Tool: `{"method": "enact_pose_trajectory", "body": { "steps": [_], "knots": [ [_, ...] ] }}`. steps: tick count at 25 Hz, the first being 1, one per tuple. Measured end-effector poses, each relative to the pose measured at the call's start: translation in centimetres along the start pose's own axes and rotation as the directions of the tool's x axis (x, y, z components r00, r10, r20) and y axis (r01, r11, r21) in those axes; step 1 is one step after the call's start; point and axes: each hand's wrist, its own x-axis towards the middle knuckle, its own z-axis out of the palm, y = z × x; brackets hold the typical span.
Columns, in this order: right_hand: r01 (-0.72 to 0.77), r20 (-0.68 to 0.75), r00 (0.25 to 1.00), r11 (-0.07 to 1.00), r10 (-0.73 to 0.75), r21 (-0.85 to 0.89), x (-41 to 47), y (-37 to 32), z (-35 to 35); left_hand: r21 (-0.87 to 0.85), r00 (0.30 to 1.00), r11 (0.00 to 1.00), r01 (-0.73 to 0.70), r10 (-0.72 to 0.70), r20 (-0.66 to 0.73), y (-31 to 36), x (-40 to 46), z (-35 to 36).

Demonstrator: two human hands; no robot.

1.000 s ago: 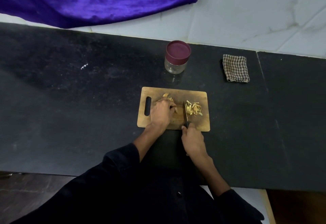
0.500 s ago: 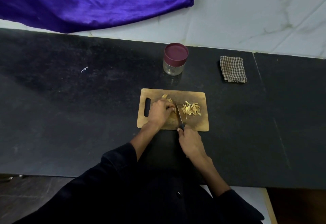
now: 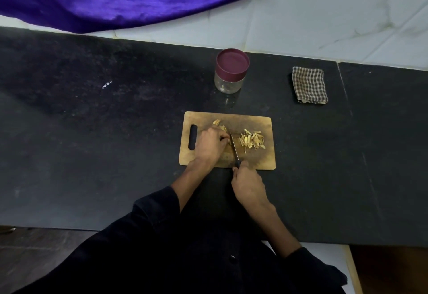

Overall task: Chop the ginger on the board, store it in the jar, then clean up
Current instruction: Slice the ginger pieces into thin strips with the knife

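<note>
The chopping step looks to be in hand, near the middle of the frame. On the left half of the cutting board, the left hand has its fingers curled down over the uncut ginger, pinning it. Just to its right the knife rests its blade beside those fingertips, handle wrapped in the right hand at the board's lower edge. Further right lies the chopped ginger, pale yellow sticks in a loose heap. The next cut calls for keeping fingertips tucked back. Above the board, the jar stands lidded.
</note>
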Motion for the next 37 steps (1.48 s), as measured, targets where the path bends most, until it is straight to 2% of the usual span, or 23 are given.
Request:
{"method": "enact_pose_trajectory", "body": {
  "steps": [6, 8, 11, 14, 17, 20, 27, 32, 37],
  "knots": [
    [-0.031, 0.017, 0.999, 0.999, 0.031, -0.012, -0.1, -0.5, 0.2, 0.017, 1.000, 1.000, 0.011, -0.011, -0.016, 0.1, -0.1, 0.1],
    [-0.053, 0.038, 0.998, 0.997, 0.051, 0.051, 0.4, -0.5, 0.1, 0.013, 1.000, 1.000, 0.019, -0.019, -0.016, -0.1, -0.2, 0.2],
    [-0.078, 0.037, 0.997, 0.969, 0.071, 0.235, 0.4, -0.1, 0.1, 0.004, 1.000, 1.000, 0.006, -0.006, -0.003, -0.2, -0.3, 0.4],
    [-0.064, -0.004, 0.998, 0.956, 0.068, 0.285, -0.1, 0.4, -0.2, -0.001, 1.000, 1.000, 0.007, -0.007, -0.003, -0.2, -0.3, 0.3],
    [-0.029, -0.034, 0.999, 0.969, 0.039, 0.245, -0.4, 0.6, -0.6, -0.006, 0.999, 0.999, -0.036, 0.036, 0.021, -0.3, -0.2, 0.2],
    [-0.017, 0.003, 1.000, 0.987, 0.017, 0.158, -0.7, 0.4, -0.5, -0.032, 0.994, 0.995, -0.092, 0.093, 0.054, -0.6, 0.1, -0.1],
    [0.013, 0.006, 1.000, 0.999, -0.013, 0.036, -0.6, 0.5, 0.0, -0.077, 0.997, 0.995, -0.060, 0.062, 0.036, -0.9, 0.5, -0.4],
    [-0.013, -0.062, 0.998, 0.997, 0.018, 0.080, -0.2, 1.9, -1.5, -0.066, 0.998, 0.996, -0.054, 0.056, 0.027, -0.9, 0.1, -0.8],
    [0.043, -0.133, 0.990, 0.997, -0.034, 0.070, -0.6, 3.6, -2.6, -0.087, 0.997, 0.993, -0.079, 0.079, -0.001, -1.2, -0.2, -0.7]
  ]
}}
